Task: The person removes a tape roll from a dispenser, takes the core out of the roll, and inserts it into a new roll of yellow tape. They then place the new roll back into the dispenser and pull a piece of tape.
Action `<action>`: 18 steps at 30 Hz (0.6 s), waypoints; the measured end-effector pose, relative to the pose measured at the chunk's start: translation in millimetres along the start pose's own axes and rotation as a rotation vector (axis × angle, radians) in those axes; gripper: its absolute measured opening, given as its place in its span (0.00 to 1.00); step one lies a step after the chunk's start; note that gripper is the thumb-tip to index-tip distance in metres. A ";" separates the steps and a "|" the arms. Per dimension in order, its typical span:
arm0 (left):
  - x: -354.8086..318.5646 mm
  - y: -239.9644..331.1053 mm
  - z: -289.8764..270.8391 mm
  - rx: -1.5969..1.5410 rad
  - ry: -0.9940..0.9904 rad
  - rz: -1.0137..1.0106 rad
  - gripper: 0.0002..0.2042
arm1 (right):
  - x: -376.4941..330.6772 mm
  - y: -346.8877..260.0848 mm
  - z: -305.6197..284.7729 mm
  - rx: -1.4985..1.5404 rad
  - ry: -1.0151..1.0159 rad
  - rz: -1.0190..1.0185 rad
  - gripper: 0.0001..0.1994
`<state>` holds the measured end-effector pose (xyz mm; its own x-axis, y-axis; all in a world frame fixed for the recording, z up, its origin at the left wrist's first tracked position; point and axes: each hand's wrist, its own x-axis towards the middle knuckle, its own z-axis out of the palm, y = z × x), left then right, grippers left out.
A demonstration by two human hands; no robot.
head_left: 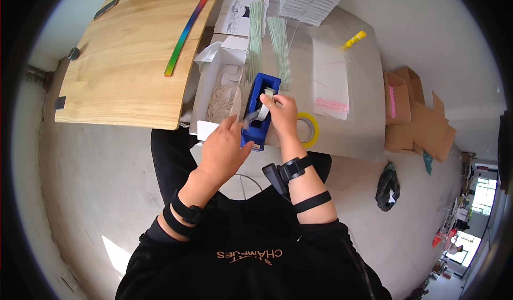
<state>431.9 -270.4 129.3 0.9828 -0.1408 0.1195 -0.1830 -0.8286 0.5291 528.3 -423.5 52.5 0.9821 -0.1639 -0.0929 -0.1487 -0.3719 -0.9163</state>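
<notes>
A blue tape dispenser (258,135) stands on the grey table in front of me, with a roll of clear tape (265,105) in its upper part. My right hand (284,117) grips the roll from the right, thumb over its top. From the roll a short see-through strip of tape (250,118) runs toward my left hand (222,147). The left fingertips are closed near that strip, just left of the dispenser; the exact grip is partly hidden. Left of the dispenser, an opened white box (221,63) holds many small pale pieces (219,103).
Two bundles of pale green sticks (278,38) lie beyond the dispenser. A yellow tape roll (315,130), clear plastic bags (329,75) and a yellow glue stick (354,39) lie right. White boxes (312,0) are stacked behind. A wooden table (123,59) adjoins left; cardboard boxes (417,121) stand right.
</notes>
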 end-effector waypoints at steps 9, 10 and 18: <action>15.2 -5.7 6.7 -0.059 -0.146 -0.047 0.15 | 9.1 8.4 7.2 0.272 -0.005 0.068 0.16; 17.0 -9.4 13.4 -0.060 -0.145 -0.053 0.15 | 8.1 3.2 6.5 0.369 -0.043 0.111 0.15; 39.0 -14.4 37.4 0.051 -0.045 -0.005 0.23 | 2.1 3.7 -22.8 -0.233 -0.225 -0.371 0.18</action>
<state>473.8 -284.2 94.9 0.9839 -0.1601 0.0790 -0.1782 -0.8555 0.4863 527.1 -446.1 57.8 0.9706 0.2098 0.1176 0.2187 -0.5666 -0.7945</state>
